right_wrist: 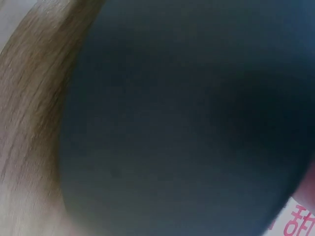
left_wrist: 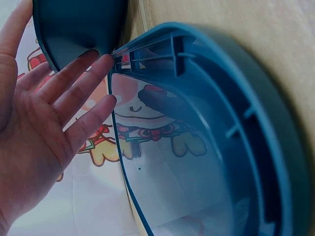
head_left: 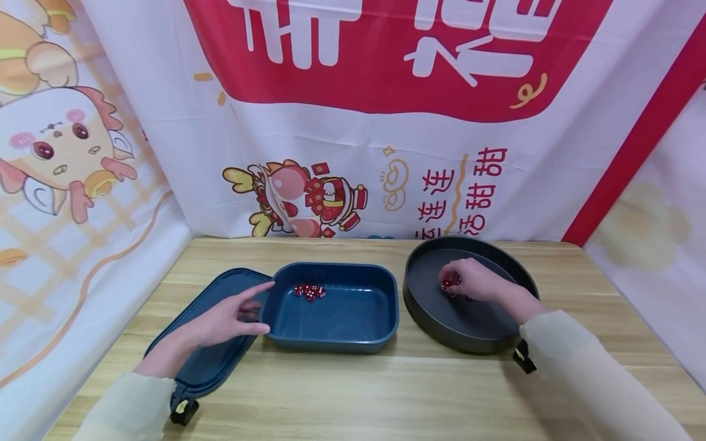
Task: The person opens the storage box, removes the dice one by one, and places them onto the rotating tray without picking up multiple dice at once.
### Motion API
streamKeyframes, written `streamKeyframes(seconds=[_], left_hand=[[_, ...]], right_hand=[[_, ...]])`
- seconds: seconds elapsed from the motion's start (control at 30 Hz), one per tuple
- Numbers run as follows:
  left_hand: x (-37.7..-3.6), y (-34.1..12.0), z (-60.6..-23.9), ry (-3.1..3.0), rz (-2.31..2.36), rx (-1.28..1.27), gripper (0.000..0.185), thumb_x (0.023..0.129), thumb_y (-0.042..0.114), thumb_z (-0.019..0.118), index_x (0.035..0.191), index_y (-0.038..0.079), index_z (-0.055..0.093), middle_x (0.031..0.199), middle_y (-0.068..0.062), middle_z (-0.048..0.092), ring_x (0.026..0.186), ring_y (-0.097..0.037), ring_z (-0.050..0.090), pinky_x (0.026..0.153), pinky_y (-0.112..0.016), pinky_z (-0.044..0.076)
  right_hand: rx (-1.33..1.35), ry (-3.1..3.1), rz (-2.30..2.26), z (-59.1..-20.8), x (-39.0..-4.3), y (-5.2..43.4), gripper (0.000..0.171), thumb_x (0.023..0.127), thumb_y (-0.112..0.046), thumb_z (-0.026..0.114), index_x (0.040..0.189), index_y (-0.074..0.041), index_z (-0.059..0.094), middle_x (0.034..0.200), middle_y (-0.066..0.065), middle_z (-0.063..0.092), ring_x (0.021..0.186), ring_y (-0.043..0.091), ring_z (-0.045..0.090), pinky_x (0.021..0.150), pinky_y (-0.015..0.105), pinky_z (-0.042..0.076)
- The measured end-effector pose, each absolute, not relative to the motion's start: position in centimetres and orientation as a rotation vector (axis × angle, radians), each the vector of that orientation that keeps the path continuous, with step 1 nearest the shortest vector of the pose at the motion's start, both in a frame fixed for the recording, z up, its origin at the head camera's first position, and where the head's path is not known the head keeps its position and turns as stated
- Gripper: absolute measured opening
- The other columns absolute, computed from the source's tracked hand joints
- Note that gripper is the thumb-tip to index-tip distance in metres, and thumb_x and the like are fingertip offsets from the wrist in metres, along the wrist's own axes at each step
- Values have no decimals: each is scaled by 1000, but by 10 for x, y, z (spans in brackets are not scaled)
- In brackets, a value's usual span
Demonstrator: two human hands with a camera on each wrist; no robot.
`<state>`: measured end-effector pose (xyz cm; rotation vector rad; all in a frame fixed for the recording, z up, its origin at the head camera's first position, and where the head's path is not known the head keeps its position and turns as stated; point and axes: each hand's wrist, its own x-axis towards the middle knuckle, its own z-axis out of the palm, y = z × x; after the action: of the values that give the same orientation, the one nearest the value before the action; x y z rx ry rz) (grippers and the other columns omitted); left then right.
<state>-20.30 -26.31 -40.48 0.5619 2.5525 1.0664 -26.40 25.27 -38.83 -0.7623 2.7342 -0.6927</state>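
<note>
My right hand (head_left: pixel 475 280) reaches down into a round dark grey pan (head_left: pixel 430 315), its curled fingers pinching at red dice (head_left: pixel 451 290) near the bottom. How many dice it grips is hidden. To the left stands a blue rectangular box (head_left: pixel 353 321) holding a cluster of several red dice (head_left: pixel 311 293). My left hand (head_left: pixel 223 318) is spread at the box's left end, fingers and thumb extended, with nothing held. In the left wrist view its palm (left_wrist: pixel 37 132) faces the camera. Pan wall (right_wrist: pixel 162 123) fills most of the right wrist view.
A blue lid (head_left: pixel 212 361) lies slantwise beneath my left forearm, beside the box. All of it sits on a wood-grain table (head_left: pixel 386 392). Behind hangs a printed white and red cloth (head_left: pixel 358 128), with more patterned cloth at both sides.
</note>
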Motion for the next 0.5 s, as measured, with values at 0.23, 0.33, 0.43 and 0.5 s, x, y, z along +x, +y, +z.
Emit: streamKeyframes(seconds=[0.23, 0.33, 0.43, 0.5], left_hand=[[-203, -264, -405, 2551, 1061, 559, 83, 89, 33, 72, 155, 17, 24, 137, -34, 46, 118, -41, 54, 92, -54, 47], [-203, -263, -404, 2550, 1063, 559, 83, 89, 33, 72, 155, 17, 24, 137, -34, 45, 118, -41, 54, 92, -53, 47], [-203, -263, -404, 2552, 1065, 557, 83, 89, 33, 72, 155, 16, 24, 137, -34, 45, 118, -42, 54, 92, -53, 47], [-203, -264, -404, 2553, 1063, 562, 83, 89, 33, 72, 155, 16, 24, 136, -35, 46, 118, -42, 54, 92, -54, 48]], right_hand=[[-804, 2756, -583, -393, -269, 249, 13, 86, 0, 71, 98, -5, 69, 82, 1, 63, 70, 11, 56, 63, 29, 51], [-801, 2763, -537, -395, -271, 248, 14, 85, 0, 72, 98, -7, 69, 83, -1, 63, 72, 12, 57, 67, 31, 51], [-794, 2759, -518, -395, -272, 247, 15, 85, 1, 72, 98, -7, 70, 84, -1, 64, 74, 12, 57, 69, 33, 52], [-804, 2754, -521, -395, -272, 247, 15, 85, 1, 72, 97, -7, 70, 84, -1, 64, 74, 12, 58, 70, 33, 52]])
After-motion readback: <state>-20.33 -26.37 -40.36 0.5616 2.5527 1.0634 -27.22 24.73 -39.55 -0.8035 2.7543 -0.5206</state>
